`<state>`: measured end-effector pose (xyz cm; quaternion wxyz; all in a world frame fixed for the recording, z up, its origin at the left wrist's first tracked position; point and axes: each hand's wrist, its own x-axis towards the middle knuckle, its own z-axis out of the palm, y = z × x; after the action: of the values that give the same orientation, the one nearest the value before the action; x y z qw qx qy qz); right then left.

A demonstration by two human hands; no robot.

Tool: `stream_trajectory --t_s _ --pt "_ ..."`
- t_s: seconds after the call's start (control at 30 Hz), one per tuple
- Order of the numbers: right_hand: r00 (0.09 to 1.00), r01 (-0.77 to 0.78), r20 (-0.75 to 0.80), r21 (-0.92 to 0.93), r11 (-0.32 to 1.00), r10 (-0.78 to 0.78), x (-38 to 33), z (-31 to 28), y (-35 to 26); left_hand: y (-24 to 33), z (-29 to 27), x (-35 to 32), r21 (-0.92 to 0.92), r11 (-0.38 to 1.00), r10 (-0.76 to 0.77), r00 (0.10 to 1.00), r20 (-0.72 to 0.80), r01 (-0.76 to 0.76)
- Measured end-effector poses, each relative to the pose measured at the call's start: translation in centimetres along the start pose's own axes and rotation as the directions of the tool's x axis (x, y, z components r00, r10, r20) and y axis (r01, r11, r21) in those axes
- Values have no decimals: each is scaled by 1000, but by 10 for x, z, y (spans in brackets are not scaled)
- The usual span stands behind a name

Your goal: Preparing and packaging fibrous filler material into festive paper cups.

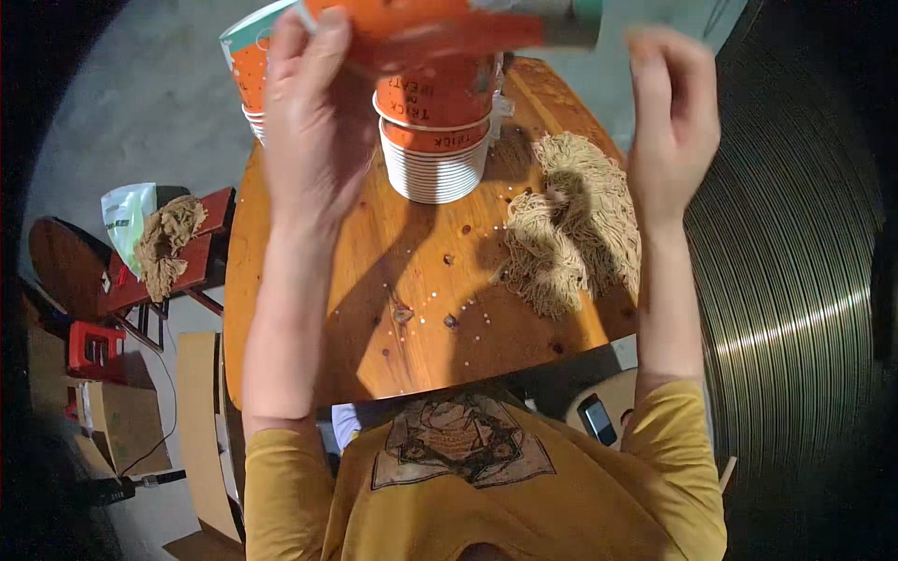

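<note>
My left hand [313, 122] is raised close to the camera and grips an orange paper cup [440, 23] lying sideways at the top of the view. My right hand [672, 117] is lifted at the right, fingers curled loosely near the cup's far end; whether it touches the cup I cannot tell. Below them, a stack of orange and white paper cups [435, 140] stands on the round wooden table [374, 337]. A second cup stack [248, 84] sits behind my left hand, partly hidden. A pile of tan stringy fibre [571, 229] lies at the table's right.
Small white beads and dark bits are scattered over the table. At the left a red chair [201, 257] carries more tan fibre [166, 243] and a white bag [124, 215]. A cardboard box [126, 421] and a phone [596, 418] sit lower down. A large ribbed metal surface [795, 309] fills the right.
</note>
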<state>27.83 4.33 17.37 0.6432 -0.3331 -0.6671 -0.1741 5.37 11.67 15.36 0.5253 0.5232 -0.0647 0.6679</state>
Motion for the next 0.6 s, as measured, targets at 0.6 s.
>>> stream_trajectory --t_s 0.6 --pt "630 -272 382 -707 652 676 -187 -33 36 59 -28 -150 992 -90 -346 937 52 -88"
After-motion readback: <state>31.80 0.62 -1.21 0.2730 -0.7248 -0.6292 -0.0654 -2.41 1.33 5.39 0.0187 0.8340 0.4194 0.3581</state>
